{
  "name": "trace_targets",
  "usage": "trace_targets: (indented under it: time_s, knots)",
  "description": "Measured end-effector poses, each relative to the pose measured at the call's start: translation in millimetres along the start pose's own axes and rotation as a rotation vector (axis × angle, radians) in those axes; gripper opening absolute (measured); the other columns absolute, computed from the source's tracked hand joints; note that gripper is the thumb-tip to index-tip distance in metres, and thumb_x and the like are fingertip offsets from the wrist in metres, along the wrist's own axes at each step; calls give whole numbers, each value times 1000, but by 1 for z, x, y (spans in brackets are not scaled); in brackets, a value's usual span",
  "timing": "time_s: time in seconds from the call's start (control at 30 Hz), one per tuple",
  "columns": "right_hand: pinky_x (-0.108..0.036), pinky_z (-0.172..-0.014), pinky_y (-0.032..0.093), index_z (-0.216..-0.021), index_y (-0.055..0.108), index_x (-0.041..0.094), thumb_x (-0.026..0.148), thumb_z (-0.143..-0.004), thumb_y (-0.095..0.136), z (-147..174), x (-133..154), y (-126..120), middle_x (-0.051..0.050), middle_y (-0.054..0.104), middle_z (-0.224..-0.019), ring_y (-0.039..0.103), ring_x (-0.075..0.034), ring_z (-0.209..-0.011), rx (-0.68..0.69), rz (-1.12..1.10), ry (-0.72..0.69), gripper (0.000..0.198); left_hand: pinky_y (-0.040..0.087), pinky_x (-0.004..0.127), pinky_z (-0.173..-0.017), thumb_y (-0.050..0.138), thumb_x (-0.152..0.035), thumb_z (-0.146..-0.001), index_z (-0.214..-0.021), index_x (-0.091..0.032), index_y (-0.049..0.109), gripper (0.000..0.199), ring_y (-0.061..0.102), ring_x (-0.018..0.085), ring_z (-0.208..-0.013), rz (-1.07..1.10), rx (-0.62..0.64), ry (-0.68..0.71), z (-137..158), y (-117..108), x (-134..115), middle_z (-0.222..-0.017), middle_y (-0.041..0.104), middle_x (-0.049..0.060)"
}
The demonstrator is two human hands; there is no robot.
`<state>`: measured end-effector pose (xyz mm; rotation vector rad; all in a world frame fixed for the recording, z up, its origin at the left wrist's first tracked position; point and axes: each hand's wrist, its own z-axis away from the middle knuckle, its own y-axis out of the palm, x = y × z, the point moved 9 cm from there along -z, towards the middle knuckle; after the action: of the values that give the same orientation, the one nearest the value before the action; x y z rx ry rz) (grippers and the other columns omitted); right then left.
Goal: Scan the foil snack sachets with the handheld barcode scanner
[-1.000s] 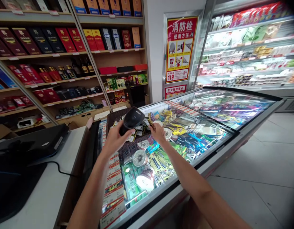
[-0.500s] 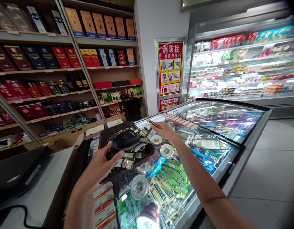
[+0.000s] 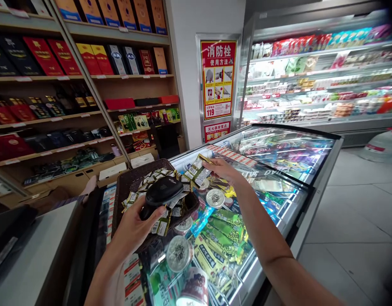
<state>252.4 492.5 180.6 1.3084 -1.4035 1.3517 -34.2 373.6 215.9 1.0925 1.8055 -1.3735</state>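
Observation:
My left hand (image 3: 140,219) is closed round a black handheld barcode scanner (image 3: 164,190), held over a dark brown woven basket (image 3: 117,204). Many small gold-and-white packets (image 3: 162,173) lie in the basket, partly hidden by the scanner. Pinched in my right hand (image 3: 221,168) is a small sachet (image 3: 198,171) with a printed back, just right of the basket's far corner. The sachet's printed face is turned toward the scanner's head. Beneath both hands is the glass top of a chest freezer (image 3: 300,221), with the basket resting on its left part.
Inside the freezer are green ice-cream packs (image 3: 226,225) and round lidded cups (image 3: 179,253). A grey counter (image 3: 52,250) stands at left, shelves of boxed goods (image 3: 119,59) behind. A lit fridge (image 3: 310,85) and a large clear bottle (image 3: 382,146) are at right.
The view has swung right and slightly down. My right hand has turned the sachet, so more of its printed back shows. The scanner stays in my left hand above the basket.

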Motion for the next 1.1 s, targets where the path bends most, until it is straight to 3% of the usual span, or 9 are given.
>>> trace_targets:
  time_s: [0.17,0.33,0.6,0.73,0.87,0.97,1.03,1.1]
  knots:
    - [-23,-44,24,-77,61,20,63,-78,69,-1,1,4,4,47,-55,38,-9,-48,42,-31,11,44,33,25,-46,69,-66,-72,-80,-23,64,44,42,14,-45,76,48,-66,5,8,-5,-50,48,-5]
    - [-23,-44,25,-80,64,20,65,-77,68,-2,0,17,3,48,-57,40,-9,-49,86,-43,14,46,33,25,-47,65,-68,-75,-70,-23,59,45,42,14,-46,67,68,-27,5,9,-9,-49,46,-5]
    - [-23,-45,29,-76,60,19,65,-77,67,-4,-5,16,2,50,-57,42,-10,-48,30,-17,35,47,34,25,-48,64,-68,-75,-72,-22,56,47,43,13,-47,73,71,-52,5,9,-6,-51,47,-5]
    - [-25,-57,40,-87,63,18,54,-93,54,-12,-17,-24,-3,60,-69,58,-16,-64,-219,324,86,38,35,24,-47,63,-68,-75,-73,-21,57,47,42,12,-47,75,-32,-110,5,-7,-1,-52,48,-5]
    - [-35,-83,46,-115,64,14,29,-99,46,-12,-41,-62,-17,68,-109,65,-30,-105,-480,869,265,29,32,22,-44,67,-69,-72,-73,-21,56,49,42,11,-48,89,-141,-144,5,-27,4,-53,50,-5]
    - [-41,-90,45,-121,62,8,19,-97,40,-13,-58,-61,-24,65,-118,61,-35,-116,-497,1029,355,34,30,21,-43,70,-70,-69,-70,-21,55,51,41,10,-48,113,-183,-165,6,-35,7,-53,51,-4]
    - [-42,-91,45,-122,61,4,18,-97,39,-14,-54,-49,-27,62,-122,56,-37,-121,-544,1083,288,36,30,21,-43,71,-70,-67,-69,-21,56,52,41,10,-49,126,-194,-179,6,-38,9,-53,51,-4]
    - [-41,-89,45,-114,65,7,30,-100,40,-20,-49,-26,-26,63,-120,57,-36,-118,-521,1048,186,37,30,21,-42,73,-70,-66,-69,-21,57,51,42,11,-49,123,-191,-184,6,-39,10,-54,51,-4]
